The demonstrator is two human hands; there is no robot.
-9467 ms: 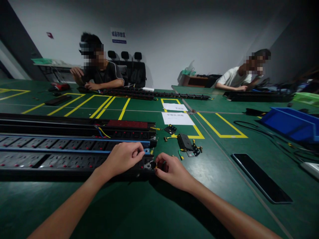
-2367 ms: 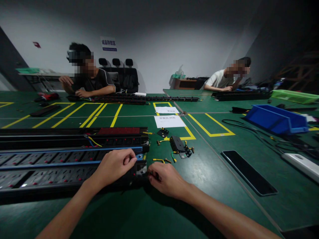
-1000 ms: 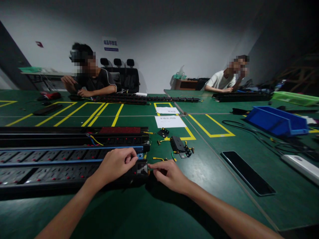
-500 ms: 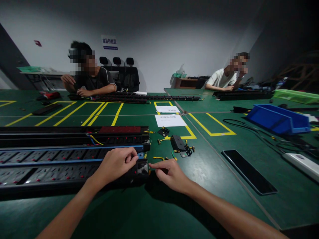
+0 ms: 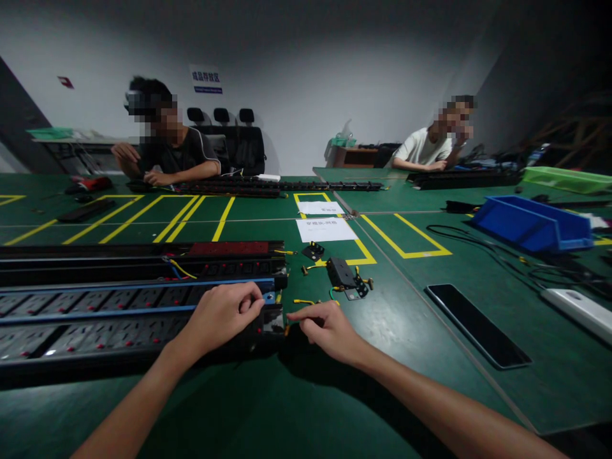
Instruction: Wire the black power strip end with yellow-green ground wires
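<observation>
My left hand (image 5: 224, 315) lies over the right ends of two long black power strips, its fingers curled in; whatever they may hold is hidden. Blue edging runs along the farther power strip (image 5: 119, 298), and its end shows just past my knuckles. On the nearer power strip (image 5: 109, 338) are rows of sockets and red dots. My right hand (image 5: 329, 328) has its index finger stretched to that strip's end, where a small orange-yellow part (image 5: 287, 329) shows. Its thumb is apart from the index finger. A yellow-ended wire (image 5: 306, 301) lies just beyond.
Behind the strips are more black rails (image 5: 229, 248). A black box with wires (image 5: 340, 273), paper labels (image 5: 325, 229), a phone (image 5: 478, 325), a white power block (image 5: 581, 312), black cables (image 5: 482, 245) and a blue bin (image 5: 530, 223) lie rightward. Two people sit across the table (image 5: 401, 408).
Both hands stay almost in place at the strip ends. The whole view has shifted very slightly; nothing has visibly been taken up or let go.
</observation>
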